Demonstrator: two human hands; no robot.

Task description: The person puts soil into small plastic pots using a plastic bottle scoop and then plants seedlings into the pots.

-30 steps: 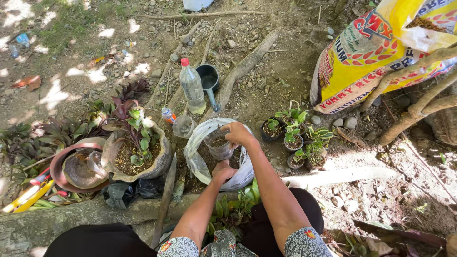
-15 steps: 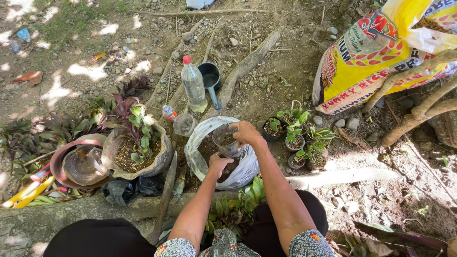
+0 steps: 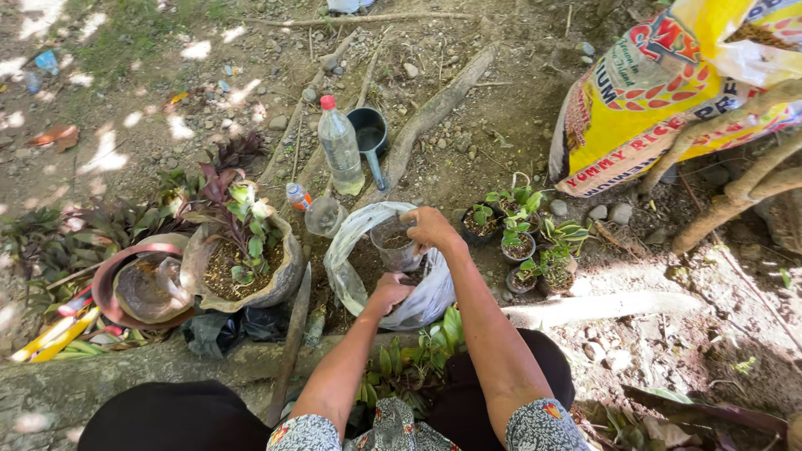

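My right hand (image 3: 430, 229) grips the rim of a small clear plastic cup (image 3: 396, 246) holding dark soil, held over the open white plastic bag (image 3: 418, 302) of soil on the ground. My left hand (image 3: 390, 292) rests curled inside that bag, just below the cup; whether it holds anything I cannot tell. Small potted seedlings (image 3: 520, 234) stand just right of the bag, and a clear plastic bottle (image 3: 341, 149) with a red cap stands beyond it.

Left arm: bare, extended forward and down, elbow slightly bent.
Left hand (image 3: 389, 292): fingers curled, palm downward.
Right arm: bare, reaching farther ahead.
Right hand (image 3: 430, 229): fingers closed in a grip.
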